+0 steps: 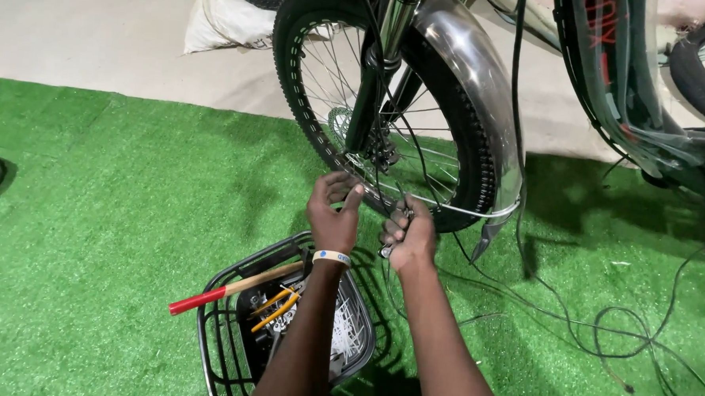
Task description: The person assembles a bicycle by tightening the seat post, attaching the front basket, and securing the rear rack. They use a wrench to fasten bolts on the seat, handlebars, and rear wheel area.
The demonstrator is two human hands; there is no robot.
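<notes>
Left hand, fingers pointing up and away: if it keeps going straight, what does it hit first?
Most likely the knobby black front tyre and its spokes: the left hand points up at the wheel's lower rim. Thin black cables cross just beside the fingertips, so one might be met first; depth is unclear.
</notes>
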